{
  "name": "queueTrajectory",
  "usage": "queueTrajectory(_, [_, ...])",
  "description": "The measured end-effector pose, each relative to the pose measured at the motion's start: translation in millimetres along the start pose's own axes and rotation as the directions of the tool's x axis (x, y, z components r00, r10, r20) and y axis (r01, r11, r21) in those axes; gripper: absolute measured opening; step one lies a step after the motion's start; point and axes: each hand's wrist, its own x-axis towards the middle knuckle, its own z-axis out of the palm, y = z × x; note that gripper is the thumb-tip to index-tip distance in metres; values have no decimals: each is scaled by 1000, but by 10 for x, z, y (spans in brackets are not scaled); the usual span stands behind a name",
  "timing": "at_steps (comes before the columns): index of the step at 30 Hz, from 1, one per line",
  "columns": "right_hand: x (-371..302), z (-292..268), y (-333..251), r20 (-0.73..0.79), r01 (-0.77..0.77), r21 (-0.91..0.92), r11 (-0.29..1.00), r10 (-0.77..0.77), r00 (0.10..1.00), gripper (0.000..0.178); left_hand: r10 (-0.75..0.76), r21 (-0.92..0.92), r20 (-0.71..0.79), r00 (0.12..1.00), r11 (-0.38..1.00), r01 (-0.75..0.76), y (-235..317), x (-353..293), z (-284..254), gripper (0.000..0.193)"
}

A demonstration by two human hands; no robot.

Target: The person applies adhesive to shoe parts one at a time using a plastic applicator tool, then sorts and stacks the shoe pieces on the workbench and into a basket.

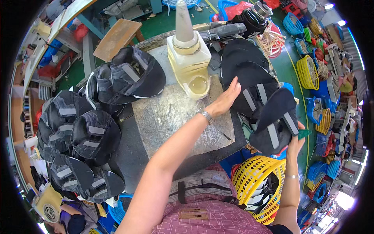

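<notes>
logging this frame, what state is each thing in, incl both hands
left hand: open, flat against the right-side stack of black fabric shoe uppers
right hand: gripping the lowest black upper with grey straps
clear yellowish glue bottle: upright, cone nozzle on
yellow plastic basket: partly filled

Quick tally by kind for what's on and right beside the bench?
Stacks of dark shoe uppers: 3, left, centre, right
Glue bottle with cone nozzle: 1
Grey work mat: 1
Yellow basket: 1
Hands: 2, left hand, right hand
Total: 8
</notes>
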Motion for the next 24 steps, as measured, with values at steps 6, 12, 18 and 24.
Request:
queueTrajectory(6, [-529, 420, -837, 375, 476, -587, 654, -301, 877, 48, 170, -264, 365, 915, 962, -73, 271, -1404, 282, 70])
queueTrajectory(12, [-875, 1400, -1149, 815, 706, -251, 662, -249, 523, 38, 94, -118, -422, 902, 980, -157, 701, -2537, -145, 23])
queueTrajectory(18, [-1318, 2067, -1007, 925, 658, -109, 746, -166, 342, 25, 131, 14, -864, 485, 972, -237, 810, -2877, -370, 41])
queueTrajectory(24, [-1477, 2191, -1364, 833, 727, 232, 646, -518, 195, 26, -654, -740, -668, 356, 633, -227, -197, -3470, -411, 48])
